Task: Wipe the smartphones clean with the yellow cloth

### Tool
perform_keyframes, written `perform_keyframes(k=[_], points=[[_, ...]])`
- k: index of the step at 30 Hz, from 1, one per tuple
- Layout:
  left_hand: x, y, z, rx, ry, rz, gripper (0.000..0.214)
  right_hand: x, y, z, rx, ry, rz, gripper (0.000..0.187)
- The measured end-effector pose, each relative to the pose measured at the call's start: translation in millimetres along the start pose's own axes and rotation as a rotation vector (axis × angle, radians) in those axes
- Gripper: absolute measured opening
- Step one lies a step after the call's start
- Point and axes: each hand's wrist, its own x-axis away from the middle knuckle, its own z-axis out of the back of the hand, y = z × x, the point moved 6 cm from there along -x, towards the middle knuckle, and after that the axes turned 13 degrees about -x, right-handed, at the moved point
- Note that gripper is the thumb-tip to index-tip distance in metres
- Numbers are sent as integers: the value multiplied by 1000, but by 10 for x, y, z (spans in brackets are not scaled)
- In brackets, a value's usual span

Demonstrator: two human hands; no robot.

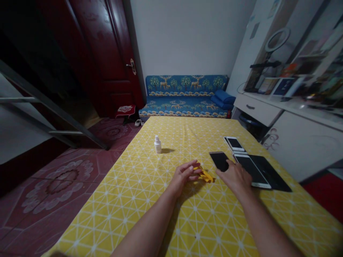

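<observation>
My left hand (184, 175) rests on the yellow tablecloth (160, 200) with its fingers pinched on a small yellow object (205, 175), maybe a cloth or tool. My right hand (235, 176) lies palm down just right of it, fingers spread, its fingertips touching the near edge of a dark phone (219, 160). Right of that hand lie a larger phone (252, 169) and a black tablet (270, 173). A white-edged phone (234, 143) sits further back. A small white bottle (158, 144) stands upright to the left of my hands.
The table runs away from me toward a blue patterned sofa (184, 96). A white desk with shelves and a ring light (277, 39) stands at the right. A dark red door (107, 53) and tiled floor are at the left.
</observation>
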Motion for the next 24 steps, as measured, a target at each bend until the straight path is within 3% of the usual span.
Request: perform_keyframes(k=[4,7,13,18,22,24], points=[[16,10,-7,-37,0,14,53,18,68,29,-32,50,9,68],[17,13,-14,-61,-8,25,55,-24,217,218,-78,127,-10,72],[6,4,-18,-64,-3,34,51,-297,943,694,-110,251,-244,76],[-9,-17,-21,-81,-16,42,50,-475,1601,602,-80,116,-421,80],[-12,-31,-2,-87,-8,48,50,-512,1804,471,-90,112,-373,71],[-10,-30,9,-79,-1,50,49,-526,1809,492,-91,176,-302,61]])
